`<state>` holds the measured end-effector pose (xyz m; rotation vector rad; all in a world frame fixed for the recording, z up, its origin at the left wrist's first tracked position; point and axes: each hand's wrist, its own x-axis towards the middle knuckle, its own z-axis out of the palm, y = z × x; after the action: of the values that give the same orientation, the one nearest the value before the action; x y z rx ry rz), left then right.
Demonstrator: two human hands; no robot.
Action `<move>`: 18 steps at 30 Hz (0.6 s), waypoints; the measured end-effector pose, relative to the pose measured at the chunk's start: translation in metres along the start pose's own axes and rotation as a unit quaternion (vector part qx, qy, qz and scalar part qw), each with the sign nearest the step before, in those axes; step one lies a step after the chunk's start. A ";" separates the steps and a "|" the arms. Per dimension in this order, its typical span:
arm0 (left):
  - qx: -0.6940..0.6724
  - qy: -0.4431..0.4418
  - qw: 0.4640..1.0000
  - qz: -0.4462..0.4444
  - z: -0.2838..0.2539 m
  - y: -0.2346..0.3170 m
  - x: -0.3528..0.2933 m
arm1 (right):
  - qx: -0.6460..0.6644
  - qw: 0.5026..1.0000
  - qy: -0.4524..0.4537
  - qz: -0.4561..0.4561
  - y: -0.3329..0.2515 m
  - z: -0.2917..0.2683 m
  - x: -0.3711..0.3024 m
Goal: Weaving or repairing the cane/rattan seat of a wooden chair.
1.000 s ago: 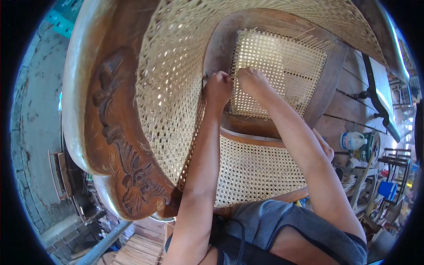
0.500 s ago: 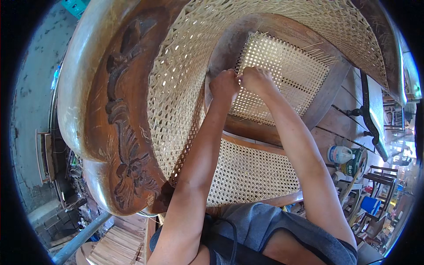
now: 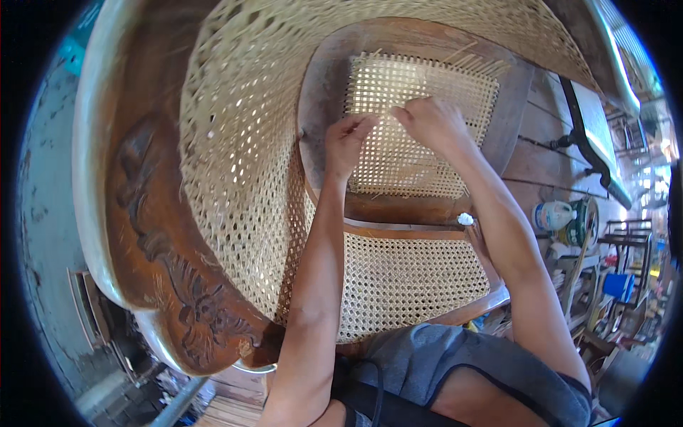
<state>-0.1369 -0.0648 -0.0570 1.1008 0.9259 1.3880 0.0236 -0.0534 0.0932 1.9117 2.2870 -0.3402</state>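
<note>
A pale cane panel [image 3: 441, 160], woven in an open grid, fills the middle of a dark wooden seat frame [image 3: 516, 92]. Loose cane ends [image 3: 491, 69] stick out along its far right edge. My left hand [image 3: 347, 146] is pinched closed over the panel's left side. Slightly to its right, my right hand [image 3: 435, 122] is closed too, its thumb and forefinger pressed together above the weave. Whatever the fingers hold is too fine to make out. Curving around the left and far side is a chair's cane back [image 3: 235, 156] with a carved wooden border [image 3: 206, 306].
Below the seat frame lies another cane panel [image 3: 409, 285]. A small white lump [image 3: 465, 219] sits by my right forearm. To the right are a dark-legged bench [image 3: 590, 146], a white jug [image 3: 555, 215] and a blue bucket [image 3: 619, 286].
My hands were together at the panel's left edge; now they are a little apart. The view has shifted, and the white lump beside my right forearm has come into sight.
</note>
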 end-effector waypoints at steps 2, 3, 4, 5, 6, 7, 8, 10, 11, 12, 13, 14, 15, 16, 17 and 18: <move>0.016 0.041 0.999 0.014 -0.009 -0.009 -0.002 | 0.039 0.999 -0.015 -0.008 -0.008 0.022 0.011; 0.031 0.096 0.994 0.031 -0.015 -0.014 -0.003 | 0.072 0.996 -0.031 -0.030 -0.012 0.034 0.017; 0.023 0.119 0.992 0.038 -0.020 -0.019 -0.003 | 0.079 0.996 -0.029 -0.024 -0.015 0.046 0.022; 0.025 0.114 0.993 0.036 -0.020 -0.020 -0.003 | 0.050 0.997 -0.046 -0.040 -0.019 0.053 0.025; 0.042 0.120 0.992 -0.002 -0.020 -0.022 -0.004 | 0.021 0.996 -0.064 -0.057 -0.021 0.059 0.028; 0.058 0.128 0.989 -0.041 -0.021 -0.024 -0.004 | 0.023 0.996 -0.064 -0.054 -0.020 0.064 0.030; 0.060 0.129 0.989 -0.043 -0.024 -0.026 -0.005 | 0.015 0.997 -0.058 -0.047 -0.024 0.064 0.030; 0.149 0.146 0.978 -0.010 -0.031 -0.032 -0.005 | 0.006 0.998 -0.055 -0.042 -0.032 0.064 0.032; 0.149 0.146 0.978 -0.012 -0.030 -0.031 -0.006 | 0.000 0.997 -0.058 -0.050 -0.034 0.063 0.035; 0.143 0.169 0.975 -0.012 -0.027 -0.030 -0.007 | -0.006 0.996 -0.062 -0.059 -0.037 0.064 0.037; 0.138 0.193 0.971 -0.012 -0.025 -0.029 -0.008 | -0.007 0.996 -0.063 -0.060 -0.039 0.066 0.037; 0.137 0.195 0.971 -0.013 -0.023 -0.028 -0.008 | -0.006 0.997 -0.034 -0.071 -0.042 0.067 0.037; 0.150 0.199 0.968 -0.024 -0.021 -0.026 -0.008 | -0.005 0.997 -0.005 -0.082 -0.045 0.068 0.037; 0.163 0.203 0.965 -0.034 -0.020 -0.024 -0.007 | -0.026 0.996 -0.024 -0.078 -0.047 0.068 0.040; 0.163 0.205 0.964 -0.036 -0.021 -0.024 -0.008 | -0.026 0.996 -0.026 -0.079 -0.049 0.070 0.041; 0.145 0.174 0.974 -0.024 -0.022 -0.023 -0.008 | -0.025 0.997 -0.022 -0.077 -0.049 0.072 0.041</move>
<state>-0.1515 -0.0696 -0.0859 1.0559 1.4363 1.4627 -0.0350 -0.0415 0.0175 1.6932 2.3959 -0.3361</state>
